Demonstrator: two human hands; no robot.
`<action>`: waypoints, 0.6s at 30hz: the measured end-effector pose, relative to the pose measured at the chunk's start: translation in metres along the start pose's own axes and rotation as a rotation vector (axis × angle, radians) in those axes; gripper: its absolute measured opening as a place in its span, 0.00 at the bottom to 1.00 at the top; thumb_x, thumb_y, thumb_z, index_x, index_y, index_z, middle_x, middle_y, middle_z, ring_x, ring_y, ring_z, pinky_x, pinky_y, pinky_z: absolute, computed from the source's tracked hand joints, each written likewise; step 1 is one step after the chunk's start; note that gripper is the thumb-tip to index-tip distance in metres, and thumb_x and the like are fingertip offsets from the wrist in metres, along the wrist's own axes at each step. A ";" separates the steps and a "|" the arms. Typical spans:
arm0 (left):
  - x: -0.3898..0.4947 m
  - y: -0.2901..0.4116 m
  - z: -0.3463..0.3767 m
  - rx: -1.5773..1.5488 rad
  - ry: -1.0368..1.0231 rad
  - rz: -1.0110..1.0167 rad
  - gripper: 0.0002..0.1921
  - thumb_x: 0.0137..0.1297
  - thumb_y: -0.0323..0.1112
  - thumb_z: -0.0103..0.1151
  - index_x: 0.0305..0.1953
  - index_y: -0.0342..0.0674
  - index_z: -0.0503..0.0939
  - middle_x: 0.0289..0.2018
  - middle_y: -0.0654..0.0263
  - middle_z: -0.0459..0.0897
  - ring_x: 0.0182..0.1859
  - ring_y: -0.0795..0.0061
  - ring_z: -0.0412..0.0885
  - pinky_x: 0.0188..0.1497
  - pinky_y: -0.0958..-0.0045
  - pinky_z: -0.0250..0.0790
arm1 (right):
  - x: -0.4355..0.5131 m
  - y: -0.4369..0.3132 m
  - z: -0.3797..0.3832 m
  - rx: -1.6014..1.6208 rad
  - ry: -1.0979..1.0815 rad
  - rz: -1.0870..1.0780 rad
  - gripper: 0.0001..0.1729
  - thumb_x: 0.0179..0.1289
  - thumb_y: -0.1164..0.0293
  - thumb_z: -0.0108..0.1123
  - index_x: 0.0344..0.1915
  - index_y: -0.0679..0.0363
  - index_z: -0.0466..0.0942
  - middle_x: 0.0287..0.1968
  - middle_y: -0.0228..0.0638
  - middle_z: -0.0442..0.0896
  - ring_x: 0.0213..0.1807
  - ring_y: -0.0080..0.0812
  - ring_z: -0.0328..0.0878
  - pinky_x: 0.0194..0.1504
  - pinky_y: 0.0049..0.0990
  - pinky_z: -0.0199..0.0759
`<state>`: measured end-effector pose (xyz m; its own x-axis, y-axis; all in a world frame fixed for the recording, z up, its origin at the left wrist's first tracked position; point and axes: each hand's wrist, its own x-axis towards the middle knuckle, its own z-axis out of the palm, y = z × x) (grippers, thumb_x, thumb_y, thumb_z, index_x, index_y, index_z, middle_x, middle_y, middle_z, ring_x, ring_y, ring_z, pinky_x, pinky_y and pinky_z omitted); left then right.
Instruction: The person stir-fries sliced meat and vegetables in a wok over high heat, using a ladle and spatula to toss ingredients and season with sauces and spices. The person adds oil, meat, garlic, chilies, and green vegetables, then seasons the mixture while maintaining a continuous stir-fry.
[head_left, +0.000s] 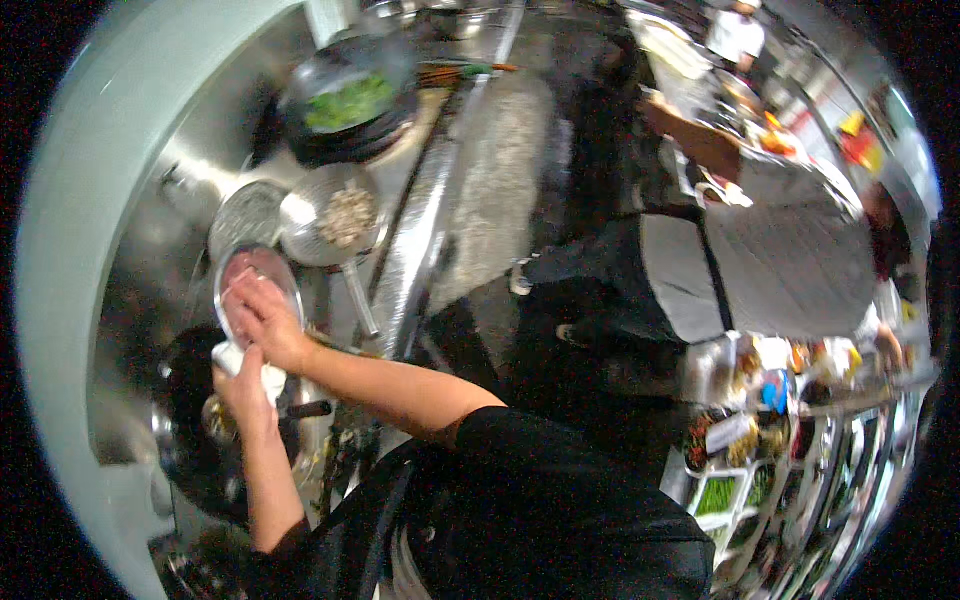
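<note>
Towards the left of the head view, my left hand (249, 390) grips a white cloth (271, 379) at the near edge of an oval metal bowl (219, 296). Pinkish contents, perhaps raw meat, lie in the bowl. My right hand (262, 311) lies over them with its fingers spread a little; whether it grips anything cannot be told. Just beyond stands a metal strainer (300, 221) with pale chopped pieces (349, 216) in it, its handle towards me. A dark wok (187, 442) with a ladle sits below my left hand.
A second wok holds green leaves (351, 103) at the upper left. Beside the strainer is a round metal pan (247, 217). The stove's metal edge (420, 255) borders the floor. A co-worker in a grey apron (787, 262) stands on the right, near trays of ingredients (718, 495).
</note>
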<state>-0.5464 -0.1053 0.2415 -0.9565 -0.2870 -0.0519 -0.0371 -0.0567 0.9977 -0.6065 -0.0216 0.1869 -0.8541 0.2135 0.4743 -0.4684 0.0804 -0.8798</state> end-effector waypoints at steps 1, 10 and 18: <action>-0.004 -0.001 0.008 -0.032 0.036 -0.034 0.21 0.56 0.23 0.63 0.52 0.31 0.73 0.47 0.59 0.80 0.43 0.68 0.81 0.45 0.68 0.75 | 0.003 -0.007 -0.014 -0.097 0.041 -0.090 0.23 0.63 0.64 0.57 0.58 0.56 0.74 0.65 0.49 0.69 0.65 0.54 0.64 0.64 0.45 0.59; -0.069 -0.045 0.110 -0.298 -0.352 -0.329 0.22 0.62 0.35 0.59 0.55 0.33 0.72 0.48 0.61 0.79 0.48 0.68 0.79 0.50 0.64 0.72 | -0.034 -0.063 -0.187 -0.644 0.108 0.142 0.24 0.65 0.54 0.55 0.58 0.51 0.73 0.65 0.46 0.68 0.65 0.56 0.61 0.58 0.55 0.59; -0.169 -0.132 0.147 -0.127 -1.016 -0.627 0.16 0.66 0.41 0.50 0.51 0.40 0.74 0.43 0.64 0.80 0.43 0.68 0.78 0.46 0.60 0.74 | -0.171 -0.082 -0.347 -0.839 -0.242 0.460 0.33 0.55 0.56 0.63 0.61 0.52 0.70 0.64 0.52 0.66 0.64 0.61 0.63 0.57 0.53 0.66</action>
<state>-0.4224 0.0915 0.1253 -0.5752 0.7067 -0.4120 -0.6040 -0.0273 0.7965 -0.3432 0.2730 0.1672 -0.9798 0.1996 -0.0089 0.1536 0.7242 -0.6723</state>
